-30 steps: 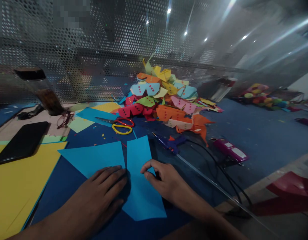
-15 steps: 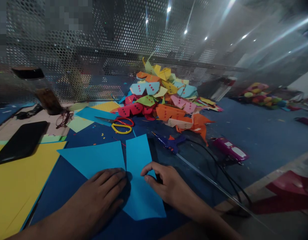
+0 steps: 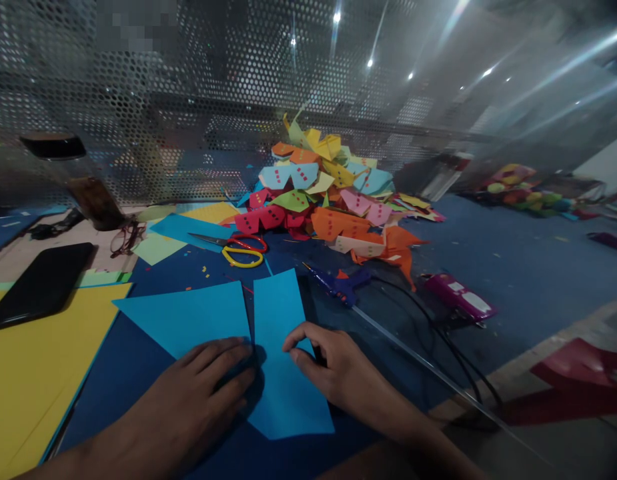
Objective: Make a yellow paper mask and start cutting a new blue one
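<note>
Two bright blue paper shapes lie before me with a narrow gap between them. On the left blue paper piece [image 3: 203, 310], which tapers to a point, my left hand [image 3: 213, 380] rests flat, its fingers stretched toward the gap. My right hand [image 3: 328, 363] is at the right edge of the taller blue paper piece [image 3: 275, 393]. Its thumb and index finger curve into a near pinch on that sheet; its other fingers are hidden. Beyond the papers lie scissors [image 3: 243, 250] with one red and one yellow handle, slightly spread. A blue glue gun [image 3: 345, 285] with a clear glue stick lies right.
A pile of colourful folded paper shapes [image 3: 318, 193] stands at the back. On the left are yellow sheets [image 3: 48, 373], a black phone [image 3: 43, 283], glasses [image 3: 125, 239] and a jar [image 3: 91, 193]. A purple object [image 3: 458, 297] and a black cable [image 3: 428, 313] lie right.
Both hands and the blue papers stay almost in place. The view has shifted very slightly.
</note>
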`<action>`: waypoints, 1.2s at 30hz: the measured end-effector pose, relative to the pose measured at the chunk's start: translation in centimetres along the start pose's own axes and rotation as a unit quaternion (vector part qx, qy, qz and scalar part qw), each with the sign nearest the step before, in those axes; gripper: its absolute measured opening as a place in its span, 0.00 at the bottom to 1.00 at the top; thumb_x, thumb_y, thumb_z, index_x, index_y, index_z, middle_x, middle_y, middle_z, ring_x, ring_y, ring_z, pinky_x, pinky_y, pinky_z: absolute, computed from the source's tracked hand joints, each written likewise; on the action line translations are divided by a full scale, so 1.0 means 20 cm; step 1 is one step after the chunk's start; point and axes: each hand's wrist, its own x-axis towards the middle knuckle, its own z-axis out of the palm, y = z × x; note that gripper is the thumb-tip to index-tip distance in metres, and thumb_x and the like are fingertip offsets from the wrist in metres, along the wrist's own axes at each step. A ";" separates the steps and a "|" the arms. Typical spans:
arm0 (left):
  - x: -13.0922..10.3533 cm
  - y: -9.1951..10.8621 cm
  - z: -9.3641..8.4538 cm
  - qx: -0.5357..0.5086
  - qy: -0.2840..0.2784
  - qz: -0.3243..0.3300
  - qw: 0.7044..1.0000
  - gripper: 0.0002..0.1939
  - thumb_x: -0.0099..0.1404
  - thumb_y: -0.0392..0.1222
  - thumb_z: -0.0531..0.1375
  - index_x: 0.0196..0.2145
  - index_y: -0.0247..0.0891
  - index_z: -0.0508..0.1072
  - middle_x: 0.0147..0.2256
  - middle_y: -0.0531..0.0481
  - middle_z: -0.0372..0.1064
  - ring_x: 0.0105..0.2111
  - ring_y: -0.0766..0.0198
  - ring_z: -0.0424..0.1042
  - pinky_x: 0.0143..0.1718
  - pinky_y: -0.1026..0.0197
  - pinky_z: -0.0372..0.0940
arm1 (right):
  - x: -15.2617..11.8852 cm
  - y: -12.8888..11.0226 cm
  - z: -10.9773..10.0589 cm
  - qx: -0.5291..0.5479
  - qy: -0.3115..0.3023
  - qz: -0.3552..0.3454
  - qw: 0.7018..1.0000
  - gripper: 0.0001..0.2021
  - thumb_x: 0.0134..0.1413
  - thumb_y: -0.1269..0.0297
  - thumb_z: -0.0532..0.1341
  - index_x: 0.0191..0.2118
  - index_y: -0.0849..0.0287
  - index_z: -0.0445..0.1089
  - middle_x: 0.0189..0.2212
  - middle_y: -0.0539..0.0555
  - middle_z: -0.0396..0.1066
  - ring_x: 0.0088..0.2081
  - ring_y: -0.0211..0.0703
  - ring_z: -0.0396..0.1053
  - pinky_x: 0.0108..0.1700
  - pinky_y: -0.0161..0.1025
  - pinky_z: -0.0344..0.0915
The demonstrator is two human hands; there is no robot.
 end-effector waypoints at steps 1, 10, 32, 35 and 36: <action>0.00 0.00 0.00 -0.008 0.003 0.008 1.000 0.12 0.72 0.37 0.52 0.49 0.38 0.73 0.50 0.44 0.75 0.50 0.53 0.72 0.47 0.52 0.69 | 0.00 0.00 0.00 0.003 0.001 -0.002 1.000 0.08 0.60 0.67 0.58 0.42 0.54 0.75 0.22 0.44 0.61 0.23 0.33 0.56 0.25 0.33 0.50; 0.01 0.00 -0.01 -0.024 0.013 0.021 0.999 0.13 0.73 0.35 0.51 0.48 0.35 0.73 0.46 0.44 0.77 0.46 0.55 0.74 0.44 0.54 0.72 | -0.03 -0.02 0.00 0.007 -0.008 -0.007 1.000 0.07 0.60 0.65 0.60 0.42 0.52 0.74 0.28 0.45 0.71 0.28 0.34 0.64 0.31 0.33 0.56; 0.00 0.01 -0.02 -0.031 -0.016 0.032 0.999 0.14 0.71 0.31 0.51 0.49 0.37 0.72 0.49 0.41 0.74 0.49 0.51 0.72 0.44 0.51 0.72 | -0.05 -0.02 -0.02 0.014 -0.024 0.002 1.000 0.09 0.61 0.64 0.59 0.45 0.52 0.74 0.32 0.48 0.74 0.30 0.37 0.67 0.33 0.35 0.60; 0.01 0.01 -0.04 -0.035 -0.015 0.045 0.998 0.14 0.71 0.32 0.51 0.49 0.35 0.72 0.46 0.42 0.76 0.48 0.53 0.73 0.44 0.53 0.72 | -0.06 -0.01 -0.02 0.005 -0.022 -0.014 1.000 0.09 0.61 0.64 0.60 0.45 0.51 0.74 0.33 0.47 0.75 0.34 0.39 0.69 0.39 0.37 0.61; 0.02 0.01 -0.04 -0.035 -0.017 0.047 0.998 0.14 0.71 0.32 0.51 0.49 0.36 0.72 0.46 0.42 0.76 0.48 0.53 0.73 0.44 0.53 0.72 | -0.06 -0.01 -0.02 0.004 -0.021 -0.019 1.000 0.09 0.61 0.64 0.60 0.45 0.51 0.75 0.34 0.47 0.75 0.37 0.40 0.70 0.42 0.37 0.62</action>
